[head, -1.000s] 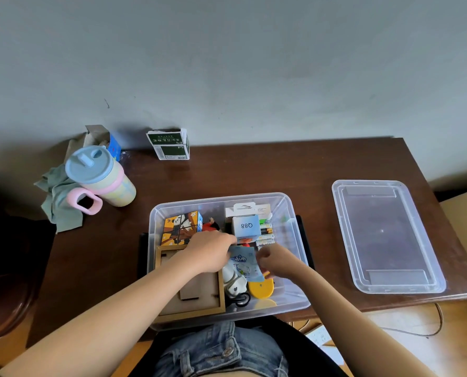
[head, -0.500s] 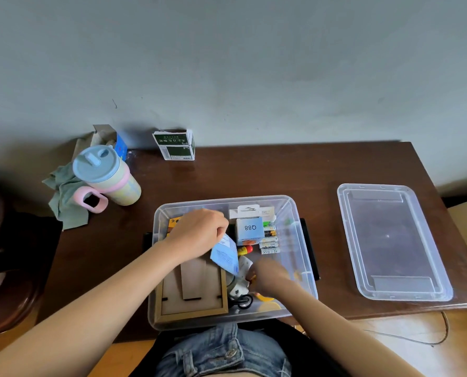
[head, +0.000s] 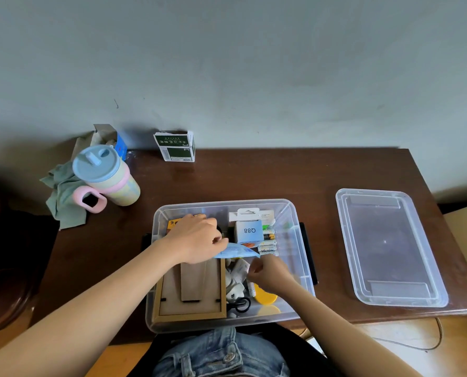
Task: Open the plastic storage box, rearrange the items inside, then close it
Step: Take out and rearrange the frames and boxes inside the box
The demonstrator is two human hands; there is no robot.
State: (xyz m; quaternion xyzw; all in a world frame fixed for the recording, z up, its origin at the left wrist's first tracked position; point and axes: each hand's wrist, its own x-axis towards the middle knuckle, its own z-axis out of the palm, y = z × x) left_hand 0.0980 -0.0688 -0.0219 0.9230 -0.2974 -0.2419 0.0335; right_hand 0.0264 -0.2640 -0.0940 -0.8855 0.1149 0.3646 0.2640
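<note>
The storage box (head: 228,265) sits open at the near edge of the desk (head: 254,175), and the change of the last second is inside it: the left hand (head: 197,238), which had been low over the middle, has carried a blue packet (head: 236,251) up and toward the far left corner, where it now pinches the packet by one end so it lies nearly flat above the contents. The right hand (head: 270,273) has dropped deeper among the small white things near the front, its fingers curled, though what they grip, if anything, I cannot tell. So the sorting looks midway, with closing yet to come. The box is clear, thin-walled plastic with rounded corners; the packet is soft, crinkly film. A wooden frame (head: 191,292) lies face down, flat and stiff, beside a yellow disc (head: 266,296) and a row of batteries (head: 267,243). The lid (head: 390,248), clear and shallow, rests well apart to the right; a pastel cup (head: 105,176) stands at far left.
</note>
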